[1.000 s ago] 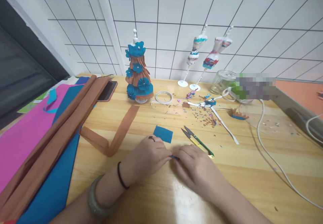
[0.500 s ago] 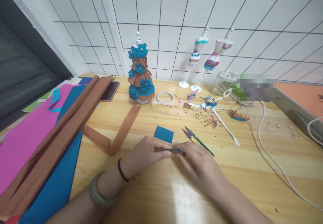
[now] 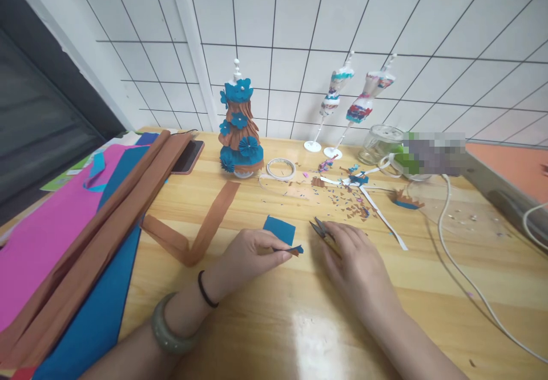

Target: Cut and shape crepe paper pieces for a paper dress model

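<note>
My left hand [image 3: 252, 254] pinches a small folded strip of blue and brown crepe paper [image 3: 295, 251] between thumb and fingertips. A blue paper square [image 3: 279, 230] lies on the table just beyond that hand. My right hand [image 3: 357, 260] is closed over the handles of a pair of thread snips [image 3: 319, 229], thumb on one side and fingers on the other. The blades stick out past the fingertips, pointing away from me; the handles are mostly hidden. Whether the snips have left the tabletop is hard to see.
A blue-and-brown paper dress [image 3: 240, 120] stands on a form at the back, beside a tape roll [image 3: 281, 169]. Farther right are two painted mannequins [image 3: 338, 89], paper scraps [image 3: 355, 203], a glass jar [image 3: 381, 143] and a white cable [image 3: 454, 266]. Paper sheets [image 3: 47, 243] cover the left.
My right hand has let go of the folded paper and moved right, onto the thread snips. My left hand keeps its pinch on the paper in nearly the same place.
</note>
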The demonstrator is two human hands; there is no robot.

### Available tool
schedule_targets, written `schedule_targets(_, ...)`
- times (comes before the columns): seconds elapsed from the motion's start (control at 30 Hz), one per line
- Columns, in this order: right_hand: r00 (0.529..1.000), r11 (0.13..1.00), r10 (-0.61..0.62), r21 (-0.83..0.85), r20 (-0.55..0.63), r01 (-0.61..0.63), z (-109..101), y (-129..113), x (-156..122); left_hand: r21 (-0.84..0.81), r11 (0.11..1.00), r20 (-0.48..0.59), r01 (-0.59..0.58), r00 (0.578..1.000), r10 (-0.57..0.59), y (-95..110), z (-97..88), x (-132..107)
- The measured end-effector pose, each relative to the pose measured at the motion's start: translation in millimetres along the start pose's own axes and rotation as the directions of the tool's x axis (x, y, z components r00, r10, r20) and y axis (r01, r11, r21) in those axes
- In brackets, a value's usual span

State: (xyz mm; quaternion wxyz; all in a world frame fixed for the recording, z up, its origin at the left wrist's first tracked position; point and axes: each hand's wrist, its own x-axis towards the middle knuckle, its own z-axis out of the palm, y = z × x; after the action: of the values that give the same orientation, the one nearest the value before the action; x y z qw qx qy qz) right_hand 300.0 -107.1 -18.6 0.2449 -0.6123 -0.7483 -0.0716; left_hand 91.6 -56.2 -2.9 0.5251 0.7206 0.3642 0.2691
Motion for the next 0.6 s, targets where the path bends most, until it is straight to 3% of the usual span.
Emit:
schedule_targets(0.17, 0.983, 0.979, 0.059, -0.204, 0.176, -0.022, -2, 6, -3, -0.091, 0.996, -0.04, 0.007, 0.999, -0.011, 0, -1.1, 2)
schedule_targets(0.37, 0.987, 0.973, 0.105, -0.218, 0.122, -0.077, -4, 3, -3, -0.27, 0.963, -0.057, 0.029, 0.997, -0.046, -2, -2.9, 2)
schedule_targets(0.43, 0.987, 0.988, 0.149, -0.049, 0.052, -0.146, -4, 0, -1, -0.282, 0.958, -0.072, 0.044, 0.995, -0.066, -1, -4.4, 2)
schedule_targets(0.5, 0.971, 0.936, 0.237, 0.261, 0.033, -0.237, -6, -7, 1, -0.284, 0.957, -0.099, 0.054, 0.991, -0.086, 1, -6.0, 2)
schedule_targets(0.53, 0.955, 0.851, 0.287, 0.436, 0.08, -0.293, -7, -12, 3, -0.295, 0.954, -0.11, 0.054, 0.99, -0.09, 2, -6.7, 1)
schedule_targets(0.6, 0.898, 0.577, 0.339, 0.692, 0.28, -0.433, -11, -23, 4, -0.346, 0.937, -0.109, 0.047, 0.99, -0.09, 3, -7.6, 1)
